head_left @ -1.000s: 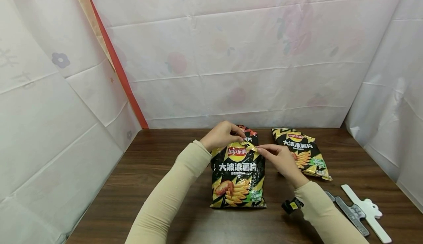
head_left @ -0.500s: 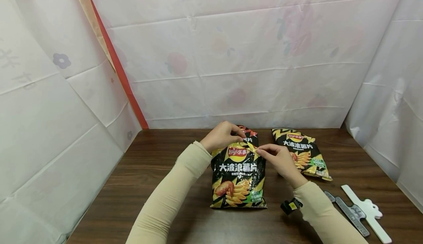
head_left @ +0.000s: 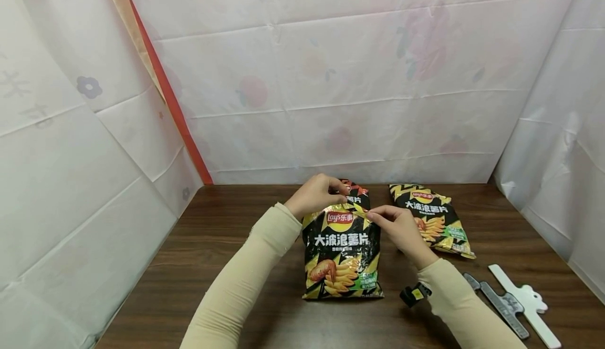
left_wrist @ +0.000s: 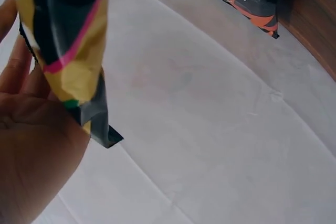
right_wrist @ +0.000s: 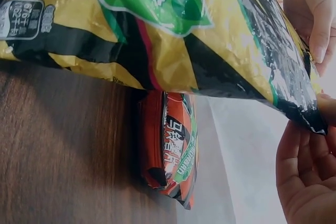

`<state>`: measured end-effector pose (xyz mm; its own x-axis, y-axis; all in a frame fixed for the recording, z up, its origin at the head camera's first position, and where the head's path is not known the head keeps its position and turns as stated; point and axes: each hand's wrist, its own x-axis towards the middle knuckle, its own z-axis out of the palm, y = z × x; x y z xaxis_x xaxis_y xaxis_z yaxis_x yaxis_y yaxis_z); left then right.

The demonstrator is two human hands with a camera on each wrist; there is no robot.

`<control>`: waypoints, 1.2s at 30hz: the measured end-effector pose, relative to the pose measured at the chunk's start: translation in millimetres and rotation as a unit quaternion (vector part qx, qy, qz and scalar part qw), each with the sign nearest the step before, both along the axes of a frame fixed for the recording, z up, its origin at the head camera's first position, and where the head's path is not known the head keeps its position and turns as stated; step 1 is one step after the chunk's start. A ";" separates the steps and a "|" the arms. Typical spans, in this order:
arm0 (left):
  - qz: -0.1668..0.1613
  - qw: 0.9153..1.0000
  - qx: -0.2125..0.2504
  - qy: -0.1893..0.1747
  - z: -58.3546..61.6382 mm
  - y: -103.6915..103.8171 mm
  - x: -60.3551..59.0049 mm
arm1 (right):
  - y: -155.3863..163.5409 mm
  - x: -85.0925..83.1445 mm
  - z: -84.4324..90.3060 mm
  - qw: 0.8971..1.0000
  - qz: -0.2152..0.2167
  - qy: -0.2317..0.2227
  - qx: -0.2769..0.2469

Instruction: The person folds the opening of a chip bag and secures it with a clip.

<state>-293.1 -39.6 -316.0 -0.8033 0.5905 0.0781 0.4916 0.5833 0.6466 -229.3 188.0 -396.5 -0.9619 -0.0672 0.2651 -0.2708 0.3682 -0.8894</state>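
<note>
A black and yellow bag of potato chips [head_left: 341, 257] stands upright in the middle of the table, its printed front toward me. My left hand [head_left: 315, 197] pinches its top edge toward the left. On the top right corner, my right hand [head_left: 400, 229] grips the yellow edge between thumb and fingers. The left wrist view has the left hand [left_wrist: 39, 135] beside the narrow side of the chip bag [left_wrist: 68, 40]. Both hands appear at the bag's top end in the right wrist view, the right hand [right_wrist: 310, 169] pinching its corner. Whether the top is torn cannot be seen.
Behind the held bag is a red and black chip bag [head_left: 359, 194], partly hidden. Another black and yellow chip bag [head_left: 432, 220] lies at the back right. A grey clip [head_left: 503, 307] and a white clip [head_left: 524, 301] lie at the table's right. White sheets [head_left: 331, 75] enclose the table.
The held bag has shifted very slightly to the right, and its yellow top edge has flexed between the fingers. Both hands stay at the top edge, almost still.
</note>
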 end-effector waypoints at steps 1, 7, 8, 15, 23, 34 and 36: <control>0.003 1.000 -0.001 0.002 -0.1 -0.4 0.6 | 0.0 0.1 0.0 1.000 0.000 0.000 -0.002; 0.012 1.000 -0.014 0.010 -3.7 -3.0 1.4 | 0.5 0.5 -0.3 1.000 0.003 -0.001 -0.012; 0.012 1.000 -0.013 0.010 -4.2 -3.3 1.2 | 0.7 0.6 -0.3 1.000 0.004 -0.002 -0.013; 0.021 1.000 0.008 0.008 -5.7 -3.2 1.1 | 2.2 -0.2 -0.6 1.000 0.010 -0.004 -0.011; 0.028 0.999 0.019 -0.004 -3.8 -1.8 4.6 | 3.6 1.1 1.2 1.000 0.002 -0.030 -0.006; 0.018 1.000 0.018 0.003 -5.9 -1.6 5.7 | 15.9 10.3 8.9 0.998 -0.004 -0.042 0.036; 0.016 1.000 0.017 0.005 -5.6 -2.0 5.9 | 20.7 11.3 10.0 0.999 -0.003 -0.038 0.038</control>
